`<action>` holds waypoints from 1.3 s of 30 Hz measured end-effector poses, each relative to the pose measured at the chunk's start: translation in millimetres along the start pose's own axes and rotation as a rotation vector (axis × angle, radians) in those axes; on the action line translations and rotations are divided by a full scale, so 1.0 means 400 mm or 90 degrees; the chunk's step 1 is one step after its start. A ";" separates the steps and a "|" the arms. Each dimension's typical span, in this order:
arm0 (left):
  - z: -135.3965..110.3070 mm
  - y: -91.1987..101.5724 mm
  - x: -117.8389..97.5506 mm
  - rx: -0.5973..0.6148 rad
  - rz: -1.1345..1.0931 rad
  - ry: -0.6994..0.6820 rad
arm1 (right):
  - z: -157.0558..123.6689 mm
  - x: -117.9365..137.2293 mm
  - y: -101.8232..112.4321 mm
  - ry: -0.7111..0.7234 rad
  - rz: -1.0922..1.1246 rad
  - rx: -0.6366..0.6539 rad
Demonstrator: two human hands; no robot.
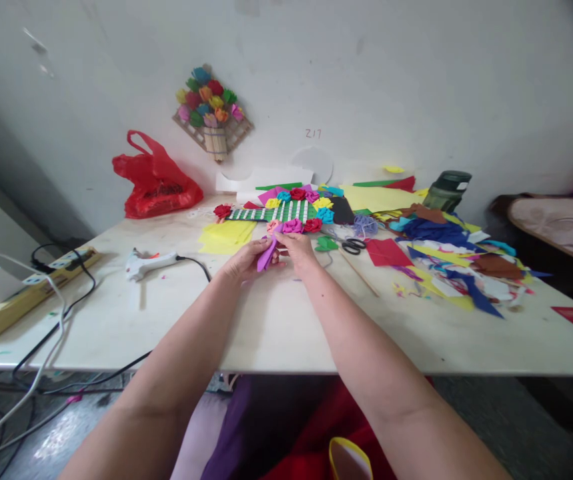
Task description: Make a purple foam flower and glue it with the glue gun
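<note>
A folded strip of purple paper is pinched between my two hands above the middle of the table. My left hand closes on it from the left. On the other side, the fingers of my right hand grip its upper end. Just beyond my hands lies a green and white woven guitar-like shape, edged with red, yellow, blue and pink paper flowers. A magenta paper flower on its near edge sits close to my fingertips.
To the left lie a white glue gun, a yellow power strip with cables, and a red plastic bag. Scissors, a wooden stick, coloured paper scraps and a green bottle are on the right.
</note>
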State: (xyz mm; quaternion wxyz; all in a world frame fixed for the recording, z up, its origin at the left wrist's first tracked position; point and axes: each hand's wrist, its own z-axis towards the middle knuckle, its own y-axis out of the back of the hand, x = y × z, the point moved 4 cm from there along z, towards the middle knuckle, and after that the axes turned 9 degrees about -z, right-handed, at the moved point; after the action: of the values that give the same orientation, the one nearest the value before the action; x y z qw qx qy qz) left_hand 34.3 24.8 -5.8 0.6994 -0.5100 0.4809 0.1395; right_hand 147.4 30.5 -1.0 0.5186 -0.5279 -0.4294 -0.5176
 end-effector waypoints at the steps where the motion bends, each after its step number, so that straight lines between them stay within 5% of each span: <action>1: -0.001 -0.002 0.000 0.000 0.003 -0.002 | -0.001 0.001 0.001 0.000 -0.003 -0.004; 13: -0.002 -0.001 -0.006 0.054 -0.054 0.025 | -0.008 0.011 0.004 0.016 0.031 0.015; 27: 0.004 0.007 0.003 0.000 -0.051 0.055 | -0.009 0.012 0.006 -0.012 -0.089 -0.039; 39: 0.013 0.022 0.008 -0.051 0.026 0.005 | 0.028 -0.023 0.016 0.082 -0.210 -0.068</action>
State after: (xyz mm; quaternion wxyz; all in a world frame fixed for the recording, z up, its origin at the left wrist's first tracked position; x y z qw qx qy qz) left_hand 32.6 32.0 -13.3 0.6733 -0.5284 0.4881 0.1712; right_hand 154.1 41.9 -9.8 0.4243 -0.4426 -0.4479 -0.6508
